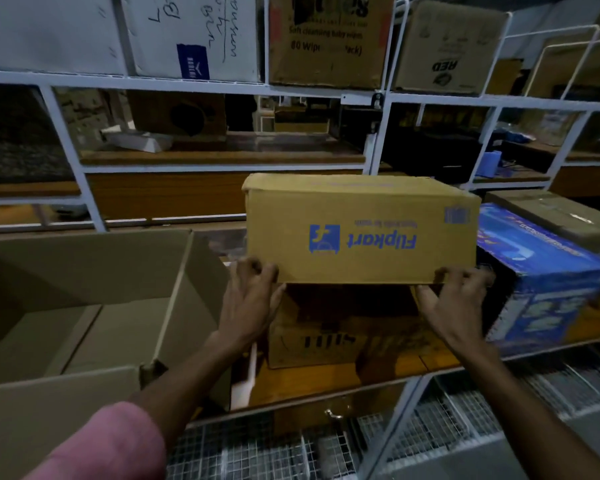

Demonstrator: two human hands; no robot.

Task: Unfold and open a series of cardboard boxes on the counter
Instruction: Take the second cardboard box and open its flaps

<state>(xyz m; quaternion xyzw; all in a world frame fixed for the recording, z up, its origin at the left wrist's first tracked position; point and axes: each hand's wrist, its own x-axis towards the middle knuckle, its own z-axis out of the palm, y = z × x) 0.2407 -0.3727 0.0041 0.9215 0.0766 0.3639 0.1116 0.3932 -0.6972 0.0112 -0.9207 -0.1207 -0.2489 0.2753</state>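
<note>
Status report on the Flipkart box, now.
Left hand and right hand gripping Flipkart box at bottom corners. Box closed, print upside down. Blue box close on right, open carton on left.

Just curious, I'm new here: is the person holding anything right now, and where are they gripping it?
Yes, the Flipkart box. The left hand and right hand grip its bottom near corners.
</note>
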